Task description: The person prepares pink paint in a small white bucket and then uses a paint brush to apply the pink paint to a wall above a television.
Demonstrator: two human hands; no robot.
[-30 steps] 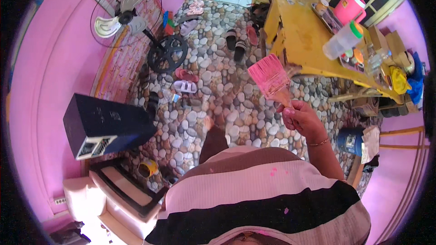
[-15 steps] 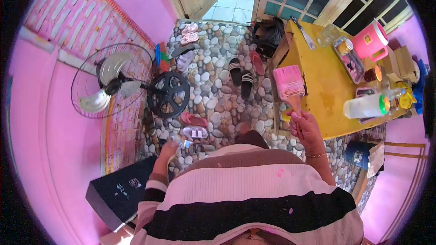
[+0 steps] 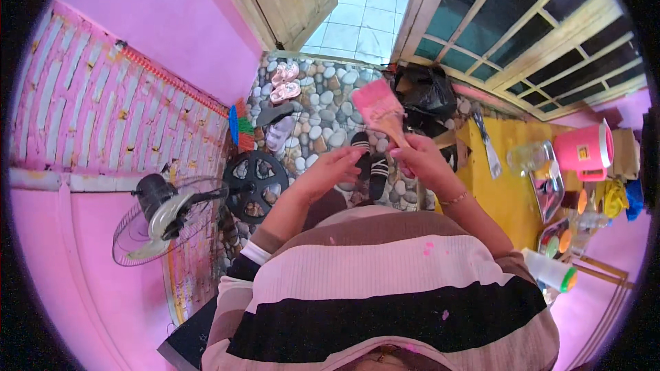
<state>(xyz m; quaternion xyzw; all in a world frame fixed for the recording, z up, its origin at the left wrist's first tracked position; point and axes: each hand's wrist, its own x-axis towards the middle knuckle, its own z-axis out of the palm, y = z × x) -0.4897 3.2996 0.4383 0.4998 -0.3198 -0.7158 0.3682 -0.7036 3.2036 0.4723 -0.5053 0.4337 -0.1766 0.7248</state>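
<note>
A wide paintbrush, its bristles and ferrule covered in pink paint, is gripped by its wooden handle in my right hand. The bristles point up and to the left, above the pebble-patterned floor. Just left of the handle is my left hand, fingers stretched toward the brush with nothing visible in them. A small gap separates the two hands. Below them, a pair of dark striped slippers lies on the floor, partly hidden by my hands.
A standing fan with a round black base is at left by the pink wall. Right, a yellow table bears a pink jug, glass jar and a bottle. Ahead are pink shoes, a black bag and an open door.
My left hand has risen from the low left, where a clear object with blue on it was at its fingers, toward the brush. My right hand and paintbrush moved left. The view tilted up.
</note>
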